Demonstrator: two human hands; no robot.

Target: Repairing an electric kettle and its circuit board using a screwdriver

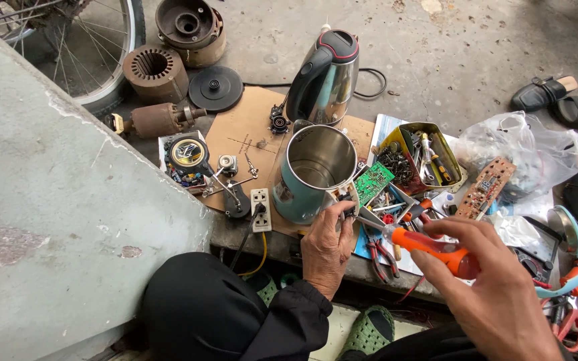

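A teal kettle [312, 172] with a steel inside stands open, lid off, on a sheet of brown cardboard [242, 130]. My left hand [326, 247] pinches a small dark part at the kettle's handle side, near its rim. My right hand [486, 284] grips a screwdriver [429, 246] with an orange handle; its metal shaft points left toward the part under my left fingers. A second steel kettle [324, 79] with a black handle and lid stands behind on the cardboard.
A green circuit board [372, 181], a yellow tin of tools [428, 155], pliers and a brown board [484, 187] lie right of the kettle. A white socket [260, 209], motor parts [157, 72] and a bicycle wheel [88, 47] are left and behind. A grey slab [48, 214] rises at left.
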